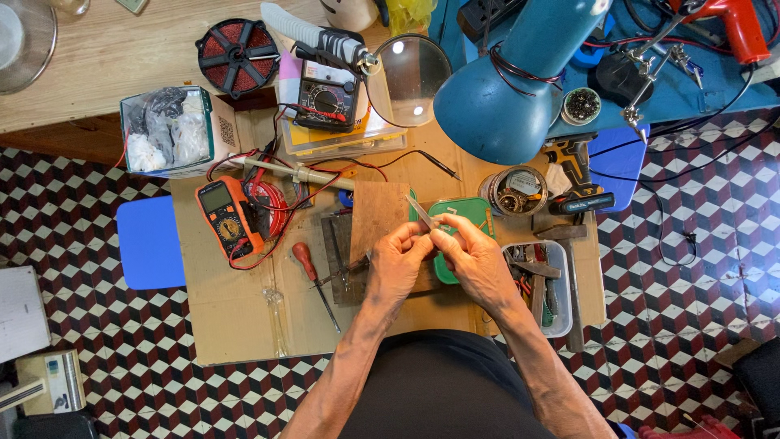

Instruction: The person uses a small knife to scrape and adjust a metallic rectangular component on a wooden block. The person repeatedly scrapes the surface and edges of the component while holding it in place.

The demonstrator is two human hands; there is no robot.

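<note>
One head-worn camera looks straight down, fairly near, over the cardboard-covered bench (236, 317). The person's forearms enter from six o'clock; the blue lamp (520, 73) stands toward one o'clock.

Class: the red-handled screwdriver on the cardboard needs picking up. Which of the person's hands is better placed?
Probably the left hand: the red-handled screwdriver lies on its side of the cardboard, while the right hand is farther away.

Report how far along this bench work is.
Done: the workplace is laid out, with an orange multimeter and its leads on the cardboard sheet, a red-handled screwdriver beside them. In hand: left hand and right hand meet on metal tweezers above a green circuit board. What remains cannot be told.
</note>
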